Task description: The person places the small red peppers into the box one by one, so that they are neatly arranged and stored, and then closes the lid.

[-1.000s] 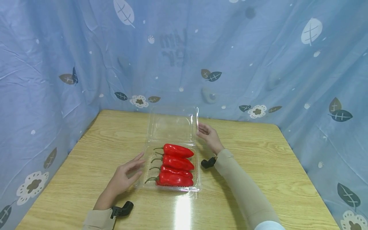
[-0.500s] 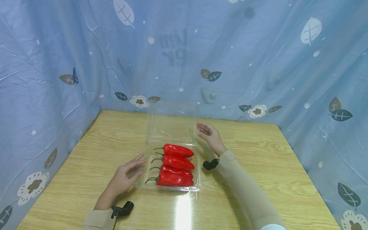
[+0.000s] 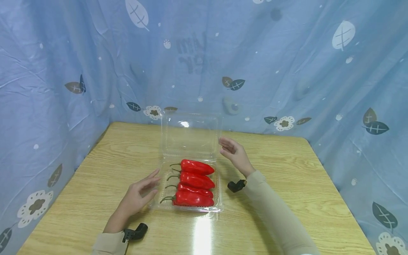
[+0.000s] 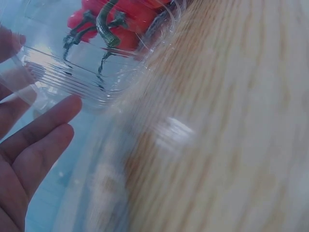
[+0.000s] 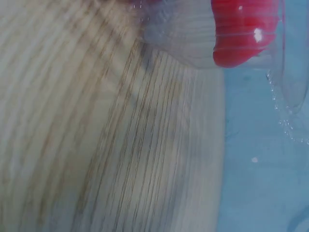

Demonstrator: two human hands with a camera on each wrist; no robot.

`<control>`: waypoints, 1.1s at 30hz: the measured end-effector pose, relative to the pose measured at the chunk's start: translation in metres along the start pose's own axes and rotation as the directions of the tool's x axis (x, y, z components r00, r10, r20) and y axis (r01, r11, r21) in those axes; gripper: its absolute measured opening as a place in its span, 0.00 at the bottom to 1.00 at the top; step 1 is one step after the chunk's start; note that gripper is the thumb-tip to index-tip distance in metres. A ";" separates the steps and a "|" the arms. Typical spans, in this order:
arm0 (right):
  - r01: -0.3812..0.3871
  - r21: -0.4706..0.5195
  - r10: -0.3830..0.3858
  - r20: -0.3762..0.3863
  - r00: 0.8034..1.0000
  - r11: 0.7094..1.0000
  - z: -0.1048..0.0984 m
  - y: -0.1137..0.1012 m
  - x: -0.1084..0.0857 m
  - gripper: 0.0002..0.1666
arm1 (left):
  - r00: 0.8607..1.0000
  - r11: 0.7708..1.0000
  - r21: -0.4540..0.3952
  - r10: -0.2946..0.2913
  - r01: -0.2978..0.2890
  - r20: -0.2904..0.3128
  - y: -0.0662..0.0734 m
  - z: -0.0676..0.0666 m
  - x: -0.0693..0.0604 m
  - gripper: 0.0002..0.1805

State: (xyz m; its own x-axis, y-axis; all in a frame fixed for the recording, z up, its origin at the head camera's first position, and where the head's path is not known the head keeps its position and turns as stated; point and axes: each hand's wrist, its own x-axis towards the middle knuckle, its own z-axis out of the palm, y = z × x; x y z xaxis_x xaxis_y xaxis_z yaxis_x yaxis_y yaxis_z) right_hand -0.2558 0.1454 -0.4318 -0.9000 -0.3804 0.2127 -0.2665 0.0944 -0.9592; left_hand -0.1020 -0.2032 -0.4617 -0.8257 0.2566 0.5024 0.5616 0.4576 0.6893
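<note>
A clear plastic clamshell box (image 3: 219,208) sits on the table, its lid (image 3: 191,141) raised and tilted back on the hinge at the far side. Inside lie several red peppers (image 3: 196,180), green stems toward the left. My left hand (image 3: 135,196) is at the box's left wall, fingers extended; in the left wrist view its fingers (image 4: 46,123) are beside the clear ribbed wall. By the lid's right edge is my right hand (image 3: 234,154), fingers loosely extended; whether it touches the lid cannot be told. The right wrist view shows one red pepper (image 5: 241,34) through the plastic, without the hand.
The wooden table (image 3: 271,170) extends to both sides of the box. A blue patterned curtain (image 3: 204,53) hangs behind and along both sides. Black wrist cameras, the left (image 3: 135,232) and the right (image 3: 237,185), sit on my wrists near the tabletop.
The lid has shifted on its hinge, its far edge now higher in the head view. My right hand has drifted slightly right. The left hand and the peppers stay in place.
</note>
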 end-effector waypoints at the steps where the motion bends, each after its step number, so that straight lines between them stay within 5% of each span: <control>1: 0.007 -0.001 -0.007 0.003 1.000 1.000 0.000 -0.001 -0.001 0.31 | 1.000 1.000 -0.002 0.000 0.000 0.001 0.000 0.000 0.000 0.20; 33: 0.114 -0.059 -0.109 0.081 0.991 0.992 0.007 -0.009 -0.057 0.31 | 0.995 0.996 -0.013 -0.087 0.087 0.039 0.002 -0.001 0.000 0.19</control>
State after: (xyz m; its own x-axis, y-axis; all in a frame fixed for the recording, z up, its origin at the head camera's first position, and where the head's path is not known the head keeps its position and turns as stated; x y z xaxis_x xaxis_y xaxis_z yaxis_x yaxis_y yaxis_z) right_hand -0.2002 0.1600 -0.4369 -0.8349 -0.4613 0.3002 -0.3870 0.1043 -0.9162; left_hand -0.1009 -0.2034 -0.4597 -0.8727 0.2493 0.4198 0.4881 0.4671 0.7373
